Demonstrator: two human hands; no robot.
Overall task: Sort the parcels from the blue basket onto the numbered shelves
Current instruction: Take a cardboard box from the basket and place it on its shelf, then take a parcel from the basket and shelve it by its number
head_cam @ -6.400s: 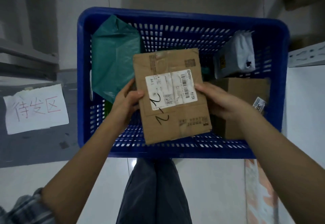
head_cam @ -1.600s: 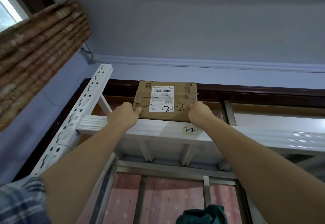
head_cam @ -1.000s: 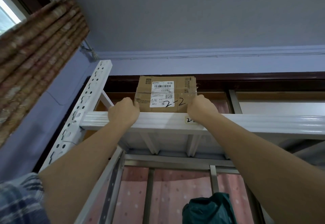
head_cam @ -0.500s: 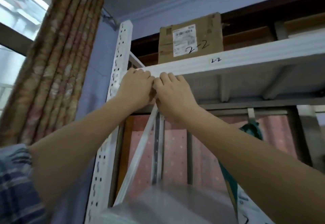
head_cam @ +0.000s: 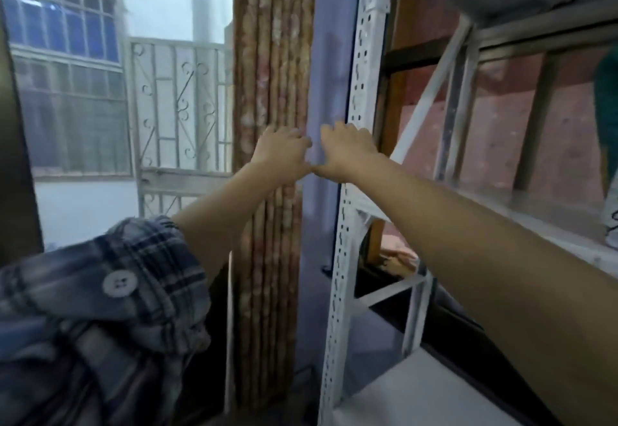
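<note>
Two bare hands hang side by side at mid-frame, both holding nothing: the left hand (head_cam: 282, 154) in front of a gathered, patterned curtain (head_cam: 272, 91), the right hand (head_cam: 346, 151) just beside the perforated white upright (head_cam: 359, 68) of the shelves (head_cam: 501, 205). The fingers of each are loosely bent and spread, gripping no parcel; whether the right fingertips touch the upright cannot be told through the blur. A plaid sleeve (head_cam: 100, 308) fills the lower left, and a barred window (head_cam: 100, 74) with a scrolled grille takes the upper left.

No parcel lies in either hand, and the blue basket is out of view, so its contents cannot be counted here. At the far right edge a dark green bag (head_cam: 607, 98) appears to sit on the middle shelf above something white, possibly sorted parcels; no shelf numbers are legible. Judging by the empty hands, the person is between deliveries, and the next step would be returning to the basket for another parcel. How many remain is not shown.
</note>
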